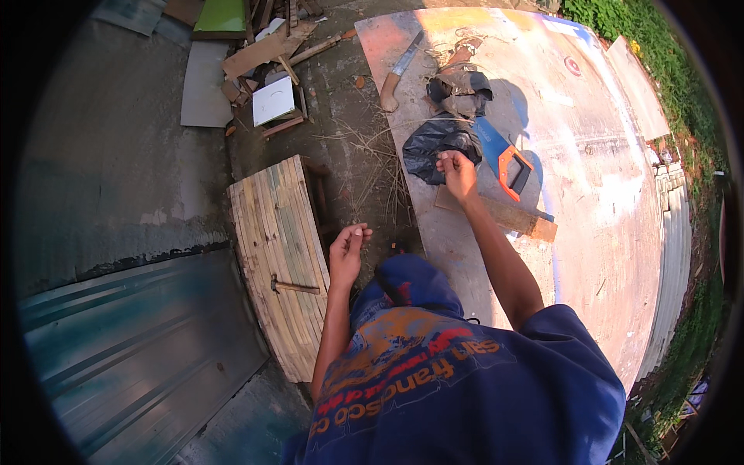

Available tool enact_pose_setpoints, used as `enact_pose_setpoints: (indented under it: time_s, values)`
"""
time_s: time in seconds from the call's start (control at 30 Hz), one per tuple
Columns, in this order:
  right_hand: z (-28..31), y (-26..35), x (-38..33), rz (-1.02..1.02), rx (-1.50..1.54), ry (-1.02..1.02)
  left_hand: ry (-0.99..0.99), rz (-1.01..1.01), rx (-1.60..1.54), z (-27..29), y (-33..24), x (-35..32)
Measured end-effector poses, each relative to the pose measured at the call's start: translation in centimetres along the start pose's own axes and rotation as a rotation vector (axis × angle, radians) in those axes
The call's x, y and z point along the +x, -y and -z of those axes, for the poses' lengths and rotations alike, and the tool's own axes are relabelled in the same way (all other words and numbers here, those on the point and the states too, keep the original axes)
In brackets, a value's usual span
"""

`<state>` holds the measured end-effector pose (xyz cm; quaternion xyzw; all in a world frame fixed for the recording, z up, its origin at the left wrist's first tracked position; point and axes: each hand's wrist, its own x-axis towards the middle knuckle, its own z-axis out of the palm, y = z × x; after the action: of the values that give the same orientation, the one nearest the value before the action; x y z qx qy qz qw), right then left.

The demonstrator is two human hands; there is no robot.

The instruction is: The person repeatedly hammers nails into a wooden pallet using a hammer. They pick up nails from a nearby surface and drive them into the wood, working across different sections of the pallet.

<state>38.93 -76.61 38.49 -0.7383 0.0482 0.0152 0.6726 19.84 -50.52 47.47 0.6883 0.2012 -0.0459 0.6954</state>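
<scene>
My right hand [459, 172] is closed in a pinch above a black plastic bag [425, 149]; anything between its fingertips is too small to make out, and I cannot tell whether it touches the bag. Lower and to the left, my left hand [348, 249] has bent fingers with the thumb against them; what they hold, if anything, does not show. A handsaw [496, 151] with an orange and black handle lies right of the bag. Below my right hand, a wooden block [523, 221] rests on the large board [612, 256], partly hidden by my forearm.
A machete [401, 64] with a wooden handle lies at the board's far left edge. To my left, a hammer [293, 287] rests on a slatted wooden bench [275, 232]. Dry fibres [380, 159] litter the ground between, and scrap wood [256, 58] is piled farther away.
</scene>
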Motion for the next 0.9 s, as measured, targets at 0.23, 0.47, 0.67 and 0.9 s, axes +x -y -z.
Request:
enact_pose_setpoints:
  time_s: [0.23,0.47,0.67,0.9]
  values:
    - [-9.7,6.6,-11.4,-0.160,0.210,0.471,-0.208,-0.089,-0.192,0.2,-0.8,-1.0]
    - [-17.1,9.8,-17.0,-0.156,0.212,0.809,-0.434,-0.162,-0.461,4.4,-0.1,-4.0]
    - [-21.9,10.7,-20.7,-0.183,0.091,1.081,-0.622,-0.190,-0.576,8.5,2.6,-8.7]
    - [-27.3,10.6,-27.3,-0.137,-0.080,1.202,-0.847,-0.162,-0.753,13.1,7.8,-14.6]
